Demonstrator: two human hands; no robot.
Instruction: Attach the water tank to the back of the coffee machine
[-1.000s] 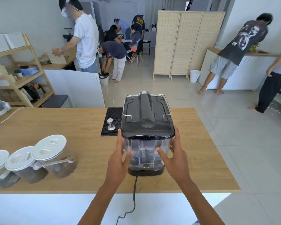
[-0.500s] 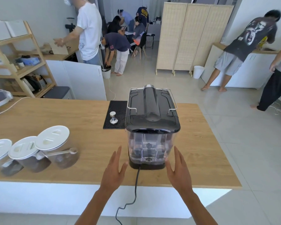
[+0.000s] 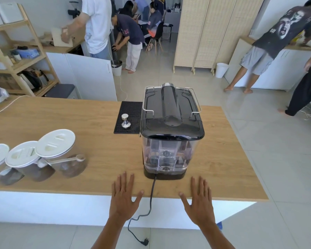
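Note:
The black coffee machine (image 3: 171,112) stands on the wooden counter (image 3: 79,123) with its back toward me. The clear water tank (image 3: 167,155) sits against that back, under the black lid, upright above the base. My left hand (image 3: 124,196) and my right hand (image 3: 198,200) hover flat over the counter's near edge, fingers spread, holding nothing. Both are apart from the tank, one on each side of the black power cord (image 3: 151,200) that hangs off the edge.
Three clear jars with white lids (image 3: 54,151) stand at the left, a scoop resting against one. A metal tamper (image 3: 125,121) sits on a black mat (image 3: 129,115) left of the machine. Several people stand in the room beyond the counter.
My hands have let go of the tank's sides and drawn back toward me to the counter's near edge. The view has pulled back a little.

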